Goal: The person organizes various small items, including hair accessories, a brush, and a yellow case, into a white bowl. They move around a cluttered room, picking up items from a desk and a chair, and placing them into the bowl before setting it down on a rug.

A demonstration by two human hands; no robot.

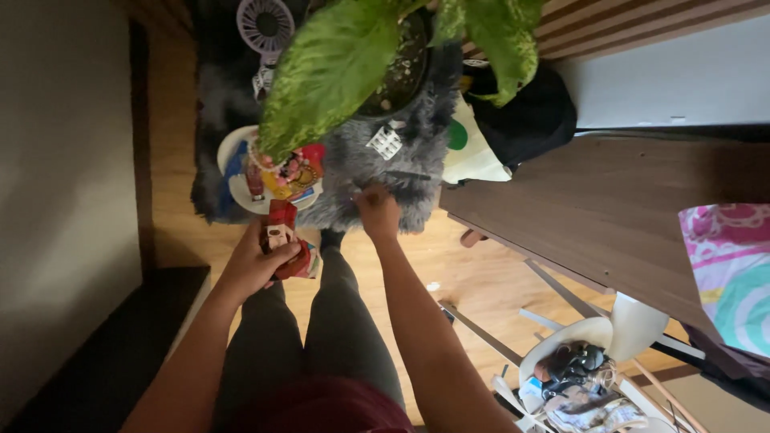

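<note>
My left hand (255,265) is closed around a bundle of small red packets (282,240), held above my legs. My right hand (377,212) reaches forward with its fingers pinched on the edge of a grey furry rug (377,172) on the wooden floor. A white plate (233,172) with colourful packets and small items lies on the floor just beyond my left hand. Large green plant leaves (329,68) hang over the rug and plate, hiding part of both. A small white blister pack (385,142) rests on the fur.
A dark wooden table (609,208) stands to the right with a pink patterned cloth (730,265) on it. A white bowl of clutter (573,369) sits below it. A black bag (521,116) and a white cloth bag (473,156) lie beyond the rug. A small purple fan (265,24) is at the top.
</note>
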